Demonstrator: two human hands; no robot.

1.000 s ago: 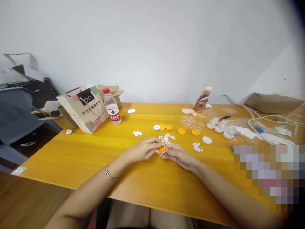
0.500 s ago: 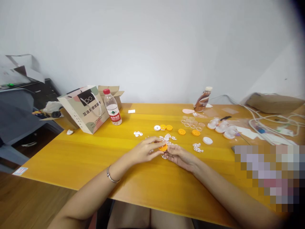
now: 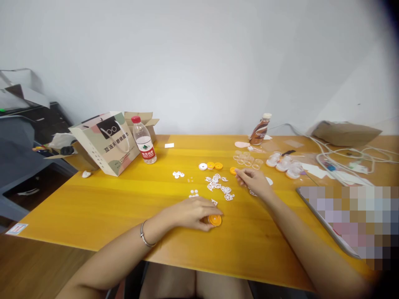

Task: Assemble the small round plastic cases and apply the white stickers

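Observation:
My left hand rests low over the table with thumb and fingers closed around a round orange plastic disc, whose top face shows. Farther right, my right hand reaches forward, thumb and index finger close together at the right edge of another orange disc. Whether it grips that disc is hidden. White leaf-shaped cutout pieces lie loosely between the hands. Small white round pieces are just beyond my left hand. A white disc stands beside two orange discs.
Clear plastic rings and clear domed parts lie at the back right. A water bottle and paper bag stand left; a brown drink bottle stands behind. White cables cross the right side.
My left hand has drawn nearer to me with the orange disc. My right hand has left that disc and moved right and away, to another orange disc. The view has shifted slightly.

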